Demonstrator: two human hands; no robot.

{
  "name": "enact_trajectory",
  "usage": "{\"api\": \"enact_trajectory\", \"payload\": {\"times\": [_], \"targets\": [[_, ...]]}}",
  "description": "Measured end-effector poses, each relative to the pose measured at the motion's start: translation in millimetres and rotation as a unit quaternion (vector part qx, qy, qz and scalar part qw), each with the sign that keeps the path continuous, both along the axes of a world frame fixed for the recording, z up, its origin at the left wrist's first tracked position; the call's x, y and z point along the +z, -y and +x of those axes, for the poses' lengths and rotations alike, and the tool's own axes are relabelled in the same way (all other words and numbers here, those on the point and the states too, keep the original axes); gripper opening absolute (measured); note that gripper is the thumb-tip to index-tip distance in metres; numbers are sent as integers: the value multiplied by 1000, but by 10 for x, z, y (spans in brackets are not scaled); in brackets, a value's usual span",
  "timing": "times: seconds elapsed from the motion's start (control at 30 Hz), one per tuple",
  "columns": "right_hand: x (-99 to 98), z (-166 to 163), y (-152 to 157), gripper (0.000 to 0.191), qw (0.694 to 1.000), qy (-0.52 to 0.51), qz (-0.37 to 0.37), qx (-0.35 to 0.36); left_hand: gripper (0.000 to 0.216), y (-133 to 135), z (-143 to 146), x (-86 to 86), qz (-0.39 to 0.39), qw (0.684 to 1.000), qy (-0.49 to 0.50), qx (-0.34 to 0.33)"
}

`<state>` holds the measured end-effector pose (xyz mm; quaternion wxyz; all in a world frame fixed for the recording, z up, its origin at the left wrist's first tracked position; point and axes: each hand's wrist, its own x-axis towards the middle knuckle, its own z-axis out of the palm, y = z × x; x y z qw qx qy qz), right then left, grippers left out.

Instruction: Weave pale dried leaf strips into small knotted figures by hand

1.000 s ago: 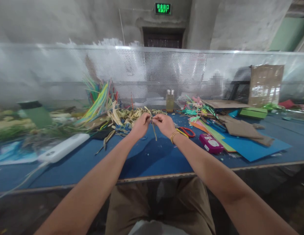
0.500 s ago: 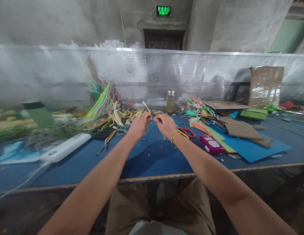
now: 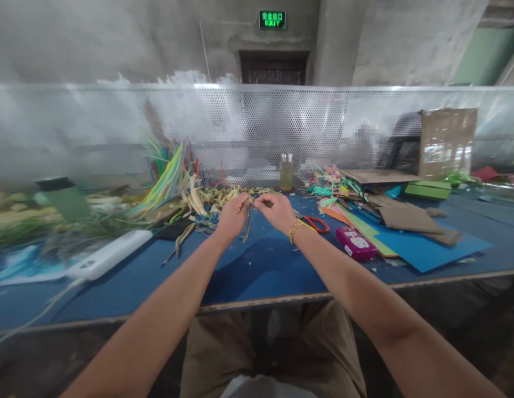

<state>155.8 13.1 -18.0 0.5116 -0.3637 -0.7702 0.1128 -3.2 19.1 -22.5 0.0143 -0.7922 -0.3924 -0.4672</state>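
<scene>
Overhead, an exit sign (image 3: pixel 272 19) (green); blue table (image 3: pixel 257 265).

Count on the bench, head view

Seeing two hands working: left hand (image 3: pixel 233 214) and right hand (image 3: pixel 277 210), both pinching one dry leaf strip (image 3: pixel 247 220). One gold bracelet (image 3: pixel 295 229) sitting on the right wrist. Also showing: one pair of red-handled scissors (image 3: pixel 315 223), one pink box (image 3: pixel 356 243), one small glass bottle (image 3: pixel 286 172), one white power bank (image 3: pixel 109 254), one green cup (image 3: pixel 65 197), one cardboard box (image 3: pixel 447 141), one green exit sign (image 3: pixel 272 19). Loose strips in the pile (image 3: pixel 215 197) are too tangled to count.
</scene>
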Motion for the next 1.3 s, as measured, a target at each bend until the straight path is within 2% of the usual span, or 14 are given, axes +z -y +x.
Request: {"api": "enact_trajectory", "payload": {"times": [0.27,0.4,0.7,0.87,1.3], "targets": [[-4,1,10,10,999,-28,-4,-23,27,-35,-16,31,-34,998,-3,-47],[7,9,28,10,999,-8,7,-36,25,-29,-17,42,-40,997,-6,-73],[25,31,30,14,998,34,12,-54,14,9,-29,58,-43,996,-27,-67],[30,35,36,12,996,57,30,-69,22,17,-24,64,-45,997,-22,-66],[25,30,48,10,997,29,32,-67,20,-7,-20,69,-58,994,23,-88]]}}
